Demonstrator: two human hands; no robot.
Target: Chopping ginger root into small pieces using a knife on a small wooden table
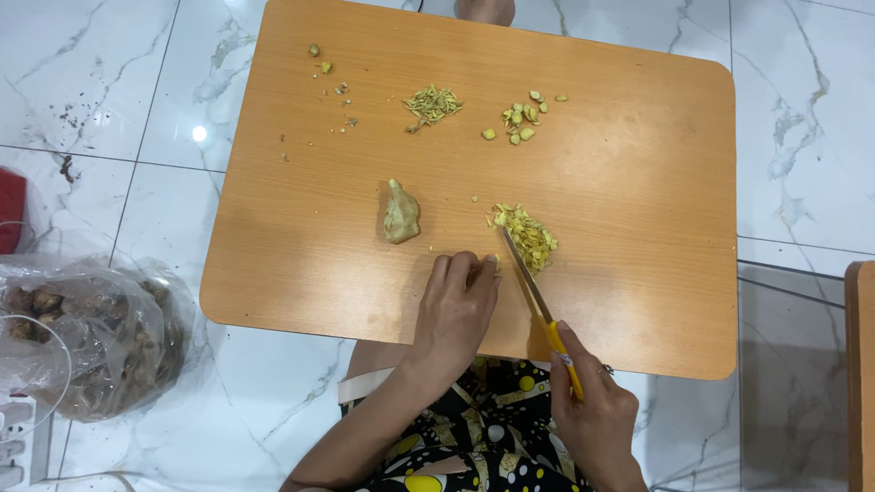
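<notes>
Work in hand: chopping ginger into fine bits on a low wooden table.
Right hand: closed around the yellow handle of a knife, forefinger laid along the top; blade runs up and left, tip at the near edge of the chopped pile.
Left hand: rests on the table just left of the blade, fingers curled under, tips near the pile; whether it pins a small piece I cannot tell.
Ginger piece: whole peeled lump, lying free, left of the pile, apart from both hands.
Other heaps: thin slivers and coarse chunks at the far side; peel scraps far left.
Technique, my judgement: keep left fingertips tucked back, knuckles guiding the blade; rock the knife from the tip; sweep stray bits back into the pile between passes.
Risk, my judgement: left fingertips sit close to the edge.
Hidden: anything under the left fingers; lower handle inside the right palm.
Hard to make out: contents of the plastic bag on the floor at left, brown lumps only; a red thing cut off at the left edge.
</notes>
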